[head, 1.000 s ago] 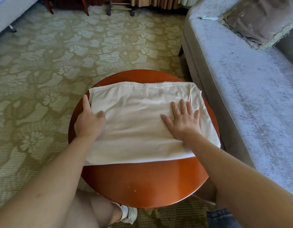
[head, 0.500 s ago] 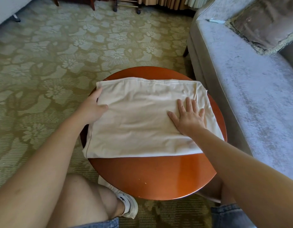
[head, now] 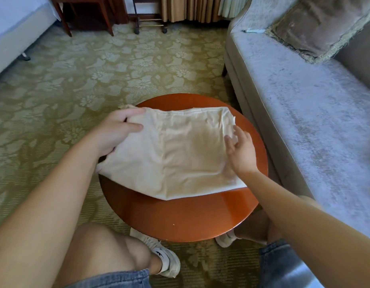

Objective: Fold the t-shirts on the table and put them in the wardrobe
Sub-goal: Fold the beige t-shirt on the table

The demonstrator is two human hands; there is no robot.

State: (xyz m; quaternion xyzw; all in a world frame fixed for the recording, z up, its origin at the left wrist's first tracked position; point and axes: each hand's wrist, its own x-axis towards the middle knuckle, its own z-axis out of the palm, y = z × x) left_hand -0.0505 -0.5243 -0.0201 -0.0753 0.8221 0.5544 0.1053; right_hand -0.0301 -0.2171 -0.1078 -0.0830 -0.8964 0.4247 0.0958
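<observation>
head view: t-shirt [head: 180,159] edge now up in left hand [head: 115,134], right hand [head: 241,152] loose-fingered on it

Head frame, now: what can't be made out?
Wardrobe: outside the head view's edges.
Right hand: head view, motion blur; unclear if it grips the shirt.
Left hand: head view, part of its grip hidden by bunched cloth.
Small item on sofa: head view, too small to identify.

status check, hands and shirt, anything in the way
Left hand gripping the t-shirt at its far left corner. Right hand open, touching the right edge. Shirt part-folded on the round table. Nothing lying on it.
</observation>
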